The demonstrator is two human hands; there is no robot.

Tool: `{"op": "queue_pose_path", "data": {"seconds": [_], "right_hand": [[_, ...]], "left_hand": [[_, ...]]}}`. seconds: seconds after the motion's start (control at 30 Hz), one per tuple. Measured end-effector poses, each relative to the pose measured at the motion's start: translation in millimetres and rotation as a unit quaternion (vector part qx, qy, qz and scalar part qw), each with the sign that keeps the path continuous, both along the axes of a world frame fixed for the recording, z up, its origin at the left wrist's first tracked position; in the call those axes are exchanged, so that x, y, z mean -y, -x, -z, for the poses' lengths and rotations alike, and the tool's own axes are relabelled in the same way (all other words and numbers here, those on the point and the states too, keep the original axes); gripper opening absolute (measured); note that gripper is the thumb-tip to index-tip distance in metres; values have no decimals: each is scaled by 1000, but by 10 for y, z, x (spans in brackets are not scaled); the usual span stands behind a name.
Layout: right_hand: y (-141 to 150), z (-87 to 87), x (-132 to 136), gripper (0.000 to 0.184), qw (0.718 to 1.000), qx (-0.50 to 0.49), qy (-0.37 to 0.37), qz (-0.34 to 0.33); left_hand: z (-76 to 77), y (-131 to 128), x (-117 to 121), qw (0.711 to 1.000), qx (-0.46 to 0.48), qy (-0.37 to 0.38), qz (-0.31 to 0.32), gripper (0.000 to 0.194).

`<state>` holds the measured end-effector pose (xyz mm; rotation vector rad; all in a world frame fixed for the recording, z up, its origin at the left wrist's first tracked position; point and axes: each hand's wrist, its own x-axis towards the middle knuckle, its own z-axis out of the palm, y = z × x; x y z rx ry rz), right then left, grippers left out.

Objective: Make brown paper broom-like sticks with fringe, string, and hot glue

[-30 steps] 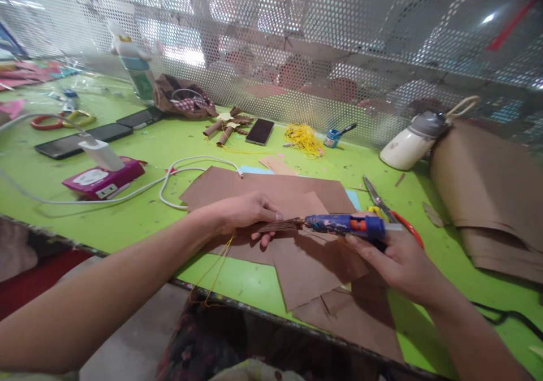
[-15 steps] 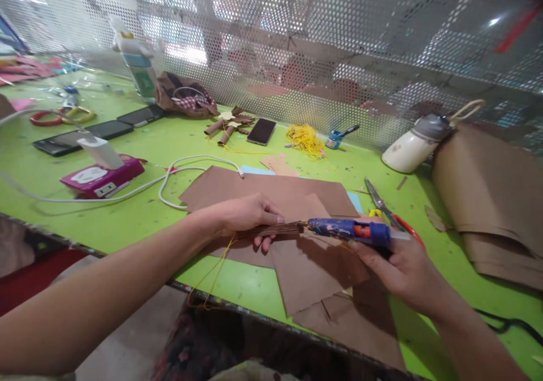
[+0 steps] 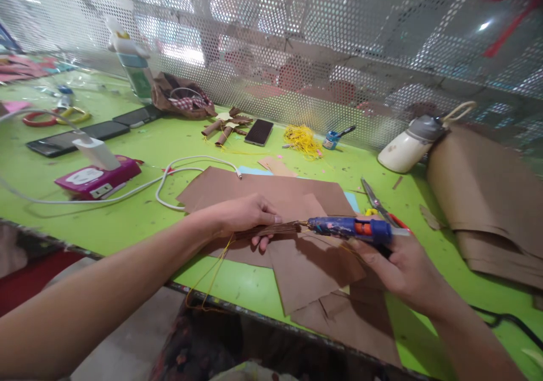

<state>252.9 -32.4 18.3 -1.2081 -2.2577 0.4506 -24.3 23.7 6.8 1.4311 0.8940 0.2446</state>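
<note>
My left hand (image 3: 244,217) is closed on a folded, pleated piece of brown paper (image 3: 274,231), holding it just above the brown paper sheets (image 3: 258,186) on the green table (image 3: 127,217). Yellow string (image 3: 212,273) hangs from that hand over the table's front edge. My right hand (image 3: 403,268) grips a blue glue gun (image 3: 352,228) level, its nozzle touching the right end of the pleated paper.
Scissors (image 3: 379,206) lie right behind the glue gun. A white bottle (image 3: 407,143) and rolled brown paper (image 3: 487,200) are at the right. A pink power strip (image 3: 95,180) with white cable (image 3: 169,186), phones (image 3: 258,132), yellow string bundle (image 3: 303,138) and a perforated metal screen (image 3: 297,47) lie beyond.
The glue gun's nozzle stays at the pleated paper's end; both hands have barely shifted. The view has drifted slightly.
</note>
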Motion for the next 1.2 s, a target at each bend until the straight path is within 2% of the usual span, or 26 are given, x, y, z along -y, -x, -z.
{"op": "queue_pose_path", "data": {"seconds": [0.37, 0.57, 0.87, 1.2], "right_hand": [[-13, 39, -28, 22, 1000, -18, 17, -13], [-33, 4, -6, 17, 1000, -6, 11, 1], [-35, 70, -7, 13, 1000, 26, -1, -5], [-39, 8, 9, 13, 1000, 18, 3, 1]], "left_hand": [[37, 1, -8, 1000, 14, 13, -15, 34], [32, 5, -15, 1000, 7, 9, -9, 38], [66, 14, -13, 1000, 15, 20, -17, 37], [40, 17, -22, 1000, 5, 8, -5, 39]]}}
